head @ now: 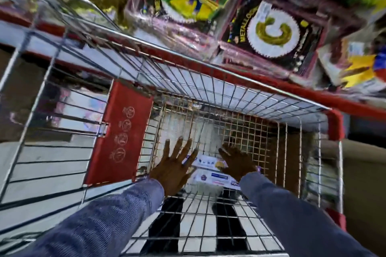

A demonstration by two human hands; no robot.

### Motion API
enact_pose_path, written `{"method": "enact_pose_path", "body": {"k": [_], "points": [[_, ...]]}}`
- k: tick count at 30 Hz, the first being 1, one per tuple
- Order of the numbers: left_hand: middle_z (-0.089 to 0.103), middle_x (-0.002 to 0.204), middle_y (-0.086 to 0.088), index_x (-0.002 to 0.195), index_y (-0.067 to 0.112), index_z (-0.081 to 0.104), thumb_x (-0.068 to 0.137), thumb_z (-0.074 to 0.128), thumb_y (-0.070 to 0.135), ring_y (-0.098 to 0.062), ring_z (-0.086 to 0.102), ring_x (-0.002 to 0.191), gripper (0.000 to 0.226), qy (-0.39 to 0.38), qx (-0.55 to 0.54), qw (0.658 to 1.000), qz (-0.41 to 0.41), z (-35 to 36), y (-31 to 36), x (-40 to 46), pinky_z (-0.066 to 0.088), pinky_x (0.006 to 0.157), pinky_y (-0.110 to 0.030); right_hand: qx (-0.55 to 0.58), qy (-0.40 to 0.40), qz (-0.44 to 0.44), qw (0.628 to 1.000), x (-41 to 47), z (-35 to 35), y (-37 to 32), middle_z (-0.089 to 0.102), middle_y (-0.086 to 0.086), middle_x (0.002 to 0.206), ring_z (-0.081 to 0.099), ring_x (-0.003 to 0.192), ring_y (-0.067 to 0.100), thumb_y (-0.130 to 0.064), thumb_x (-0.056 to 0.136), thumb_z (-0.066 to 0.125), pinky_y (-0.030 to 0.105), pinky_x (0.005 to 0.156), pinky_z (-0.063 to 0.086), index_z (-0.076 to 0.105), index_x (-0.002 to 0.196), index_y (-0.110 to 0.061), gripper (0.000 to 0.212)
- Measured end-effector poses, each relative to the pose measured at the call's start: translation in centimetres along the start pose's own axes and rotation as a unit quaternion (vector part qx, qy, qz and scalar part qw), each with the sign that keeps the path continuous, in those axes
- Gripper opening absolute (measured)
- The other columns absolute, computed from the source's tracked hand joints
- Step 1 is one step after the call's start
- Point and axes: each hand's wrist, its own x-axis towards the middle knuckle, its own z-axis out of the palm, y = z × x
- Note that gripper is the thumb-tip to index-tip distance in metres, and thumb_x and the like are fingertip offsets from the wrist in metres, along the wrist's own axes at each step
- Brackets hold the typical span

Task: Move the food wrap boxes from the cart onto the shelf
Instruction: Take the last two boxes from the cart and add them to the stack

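Observation:
Two white food wrap boxes with blue and purple print lie side by side on the wire floor of the shopping cart. Both my arms reach down into the cart. My left hand hovers with fingers spread over the left ends of the boxes, holding nothing. My right hand lies over their right ends, fingers extended, and covers part of them; whether it grips a box is hidden. The shelf with a red edge runs behind the cart.
The cart's red child-seat flap stands at the left inside the basket. Packs of party goods crowd the shelf above the cart's far rim. A brown carton sits to the right of the cart.

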Motion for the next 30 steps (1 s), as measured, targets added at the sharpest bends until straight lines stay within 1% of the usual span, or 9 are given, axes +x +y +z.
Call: {"method": "enact_pose_path", "body": {"k": [3,5,7,10,13,17,19,24,30], "points": [[0.033,0.155,-0.026,0.147,0.007,0.036,0.091,0.054,0.039,-0.051,0.033,0.139,0.067,-0.011,-0.001,0.999,0.046,1.2,0.1,0.4,0.027,0.109,-0.072,-0.046,-0.027,-0.027,0.998,0.6,-0.4,1.2,0.011,0.008,0.167,0.017,0.151,0.032,-0.045,0.102,0.04,0.047,0.109,0.04,0.013,0.157,-0.018,0.067],[0.045,0.149,-0.022,0.141,0.009,0.045,0.077,0.072,0.034,-0.046,0.046,0.133,0.074,-0.064,-0.012,0.995,0.074,1.7,0.4,0.9,0.046,0.097,-0.066,-0.073,-0.023,-0.047,0.996,0.7,-0.9,1.0,0.019,0.012,0.164,0.023,0.149,0.037,-0.041,0.102,0.04,0.048,0.106,0.041,0.016,0.156,-0.014,0.065],[0.053,0.141,-0.017,0.137,0.011,0.049,0.07,0.075,0.031,-0.042,0.055,0.124,0.075,-0.096,-0.023,0.989,0.106,2.1,1.1,1.4,0.054,0.088,-0.059,-0.084,-0.01,-0.053,0.995,1.1,-0.9,0.8,0.027,0.015,0.16,0.03,0.144,0.041,-0.043,0.099,0.044,0.049,0.106,0.04,0.021,0.154,-0.011,0.067],[0.07,0.114,-0.011,0.121,0.011,0.066,0.058,0.084,0.033,-0.032,0.07,0.097,0.07,-0.095,0.021,0.986,0.134,3.2,2.6,2.7,0.061,0.078,-0.046,-0.098,0.035,-0.037,0.994,2.1,-0.6,1.3,0.036,0.016,0.155,0.035,0.139,0.042,-0.044,0.092,0.054,0.054,0.112,0.031,0.024,0.152,-0.009,0.076],[0.07,0.114,-0.014,0.126,0.005,0.061,0.071,0.074,0.021,-0.034,0.069,0.097,0.058,-0.091,0.013,0.989,0.112,4.7,3.9,4.0,0.06,0.082,-0.046,-0.118,0.036,-0.032,0.992,2.6,-0.9,1.9,0.037,0.017,0.154,0.034,0.139,0.042,-0.023,0.091,0.056,0.059,0.112,0.029,0.024,0.151,-0.008,0.07],[0.063,0.121,-0.022,0.137,-0.002,0.044,0.085,0.055,0.001,-0.042,0.062,0.105,0.053,-0.133,0.008,0.99,0.056,5.0,5.4,5.6,0.052,0.09,-0.05,-0.107,0.068,-0.037,0.991,2.8,-1.3,1.9,0.054,0.013,0.139,0.053,0.123,0.037,-0.019,0.089,0.056,0.054,0.102,0.042,0.043,0.137,-0.011,0.05],[0.061,0.121,-0.023,0.132,-0.001,0.044,0.089,0.046,-0.002,-0.043,0.059,0.108,0.042,-0.128,-0.015,0.991,0.042,5.0,5.8,6.0,0.049,0.088,-0.05,-0.087,0.092,-0.036,0.991,2.4,-1.7,1.7,0.06,0.011,0.133,0.058,0.118,0.036,-0.019,0.088,0.057,0.049,0.096,0.047,0.046,0.134,-0.012,0.048],[0.062,0.121,-0.019,0.129,0.003,0.049,0.088,0.057,0.008,-0.04,0.059,0.109,0.042,-0.136,-0.091,0.987,-0.001,1.7,5.0,5.3,0.051,0.089,-0.047,-0.036,0.158,-0.03,0.986,-1.3,-6.4,0.7,0.064,0.01,0.131,0.061,0.115,0.033,-0.029,0.087,0.062,0.04,0.09,0.051,0.049,0.137,-0.016,0.053],[0.055,0.142,-0.013,0.142,0.013,0.046,0.083,0.072,0.029,-0.032,0.054,0.127,0.067,-0.085,-0.157,0.982,-0.059,-11.7,3.4,1.5,0.046,0.105,-0.04,-0.003,0.273,-0.071,0.959,-9.5,-18.4,-0.8,0.071,0.011,0.111,0.066,0.102,0.033,-0.041,0.079,0.067,0.039,0.084,0.054,0.063,0.122,-0.022,0.046]]}}
